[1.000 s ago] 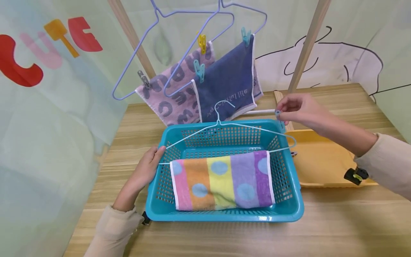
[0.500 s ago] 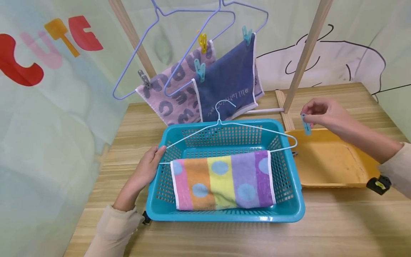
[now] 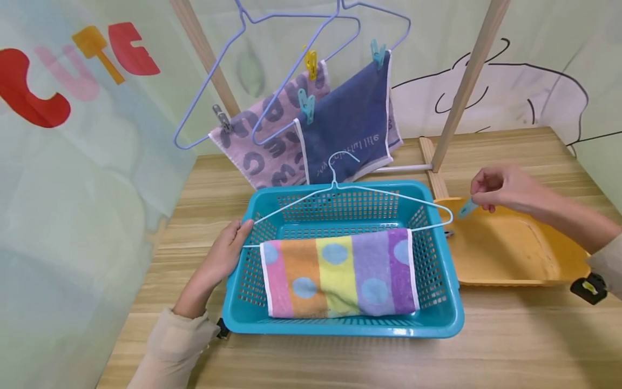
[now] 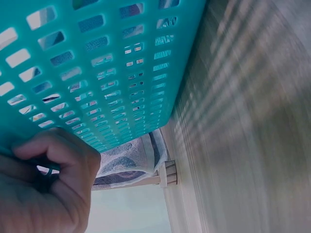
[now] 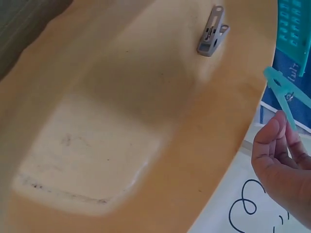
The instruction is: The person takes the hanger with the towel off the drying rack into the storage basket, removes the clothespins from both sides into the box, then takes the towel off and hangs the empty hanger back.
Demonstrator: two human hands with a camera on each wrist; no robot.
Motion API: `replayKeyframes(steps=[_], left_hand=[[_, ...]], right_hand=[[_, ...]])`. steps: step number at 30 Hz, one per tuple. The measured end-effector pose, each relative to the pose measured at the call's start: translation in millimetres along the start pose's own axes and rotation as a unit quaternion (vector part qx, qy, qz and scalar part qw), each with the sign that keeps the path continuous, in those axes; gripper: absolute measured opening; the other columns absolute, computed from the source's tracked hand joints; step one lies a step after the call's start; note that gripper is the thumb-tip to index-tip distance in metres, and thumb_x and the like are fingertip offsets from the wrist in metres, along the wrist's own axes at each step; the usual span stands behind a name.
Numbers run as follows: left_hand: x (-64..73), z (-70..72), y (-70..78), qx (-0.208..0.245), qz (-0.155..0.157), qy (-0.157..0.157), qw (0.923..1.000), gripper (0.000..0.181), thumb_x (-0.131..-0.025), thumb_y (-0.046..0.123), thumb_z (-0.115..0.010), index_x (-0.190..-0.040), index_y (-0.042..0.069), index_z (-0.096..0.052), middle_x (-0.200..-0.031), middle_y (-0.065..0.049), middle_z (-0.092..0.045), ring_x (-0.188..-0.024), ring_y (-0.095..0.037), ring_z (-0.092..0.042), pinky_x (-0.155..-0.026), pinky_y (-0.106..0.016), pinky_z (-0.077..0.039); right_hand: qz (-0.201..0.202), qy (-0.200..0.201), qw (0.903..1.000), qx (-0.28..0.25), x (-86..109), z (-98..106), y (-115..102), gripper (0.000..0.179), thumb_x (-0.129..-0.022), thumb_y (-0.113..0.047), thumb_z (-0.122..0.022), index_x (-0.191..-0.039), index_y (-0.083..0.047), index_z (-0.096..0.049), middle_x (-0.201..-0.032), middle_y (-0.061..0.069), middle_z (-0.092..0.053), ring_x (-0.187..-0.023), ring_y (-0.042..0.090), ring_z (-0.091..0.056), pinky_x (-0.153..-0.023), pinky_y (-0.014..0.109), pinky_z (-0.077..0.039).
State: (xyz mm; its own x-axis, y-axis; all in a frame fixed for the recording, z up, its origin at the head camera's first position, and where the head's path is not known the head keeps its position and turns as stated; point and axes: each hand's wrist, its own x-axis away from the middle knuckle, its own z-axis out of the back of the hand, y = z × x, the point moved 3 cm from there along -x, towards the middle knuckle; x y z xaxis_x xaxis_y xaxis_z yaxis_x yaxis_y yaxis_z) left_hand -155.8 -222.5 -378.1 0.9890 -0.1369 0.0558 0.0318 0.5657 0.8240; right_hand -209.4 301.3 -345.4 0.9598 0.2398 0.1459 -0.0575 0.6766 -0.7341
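My left hand [image 3: 227,249] grips the left end of a pale blue clothes hanger [image 3: 311,197] at the rim of a teal basket [image 3: 340,328]; in the left wrist view its fingers [image 4: 58,150] are curled beside the perforated wall. Over the hanger's bar hangs a striped towel [image 3: 335,275] with blue dots, lying within the basket. Above a yellow tray [image 3: 505,243], my right hand [image 3: 510,189] pinches a light blue clothespin [image 3: 468,208] by one leg. In the right wrist view the clothespin [image 5: 279,85] points away from the fingertips.
A grey clothespin [image 5: 213,31] lies in the tray. Behind the basket, a pink lettered towel [image 3: 272,129] and a navy towel [image 3: 347,119] hang from purple hangers [image 3: 218,62] with clothespins. A wooden rack post [image 3: 468,86] stands behind the tray.
My right hand has moved right and slightly down, from the basket's back right corner to over the tray, carrying the clothespin, which now tilts. The left hand, hanger and striped towel stay put.
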Motion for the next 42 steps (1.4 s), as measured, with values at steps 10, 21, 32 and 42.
replayKeyframes(steps=[10,21,32,42], left_hand=[[-0.1,0.9,-1.1,0.005,-0.003,0.000,1.0000,0.047,-0.111,0.032,-0.035,-0.120,-0.011,-0.051,-0.094,-0.021,-0.065,-0.074,-0.018,-0.065,-0.067,-0.030,-0.055],[-0.2,0.6,-1.7,0.009,-0.003,-0.001,0.9999,0.046,-0.111,0.031,-0.035,-0.120,-0.011,-0.051,-0.092,-0.020,-0.065,-0.073,-0.018,-0.065,-0.066,-0.030,-0.054],[2.2,4.4,2.6,-0.033,0.009,0.003,0.9994,0.048,-0.110,0.039,-0.036,-0.110,-0.006,-0.053,-0.086,-0.017,-0.063,-0.066,-0.019,-0.064,-0.060,-0.034,-0.054],[2.3,13.5,7.1,-0.168,-0.014,0.004,0.9856,0.052,-0.109,0.044,-0.035,-0.108,-0.003,-0.057,-0.086,-0.012,-0.063,-0.076,-0.023,-0.059,-0.069,-0.037,-0.048]], right_hand=[[-0.014,-0.024,0.9995,0.013,-1.0,-0.8,0.0,0.022,-0.095,-0.020,-0.061,-0.100,0.002,-0.060,-0.075,0.006,-0.061,-0.064,0.022,-0.057,-0.064,0.030,-0.047],[0.040,-0.030,0.9983,-0.028,-0.8,-9.5,-18.4,0.017,-0.094,-0.008,-0.063,-0.102,0.006,-0.060,-0.079,0.007,-0.063,-0.068,0.022,-0.059,-0.063,0.028,-0.051],[0.076,-0.022,0.9948,-0.064,-0.4,-14.1,-34.0,0.009,-0.095,-0.001,-0.063,-0.100,0.007,-0.061,-0.082,0.005,-0.065,-0.067,0.019,-0.059,-0.062,0.026,-0.052],[0.104,-0.015,0.9914,-0.078,1.1,-15.0,-52.4,0.006,-0.095,0.001,-0.063,-0.100,0.004,-0.063,-0.085,0.007,-0.067,-0.069,0.021,-0.060,-0.065,0.024,-0.053]])
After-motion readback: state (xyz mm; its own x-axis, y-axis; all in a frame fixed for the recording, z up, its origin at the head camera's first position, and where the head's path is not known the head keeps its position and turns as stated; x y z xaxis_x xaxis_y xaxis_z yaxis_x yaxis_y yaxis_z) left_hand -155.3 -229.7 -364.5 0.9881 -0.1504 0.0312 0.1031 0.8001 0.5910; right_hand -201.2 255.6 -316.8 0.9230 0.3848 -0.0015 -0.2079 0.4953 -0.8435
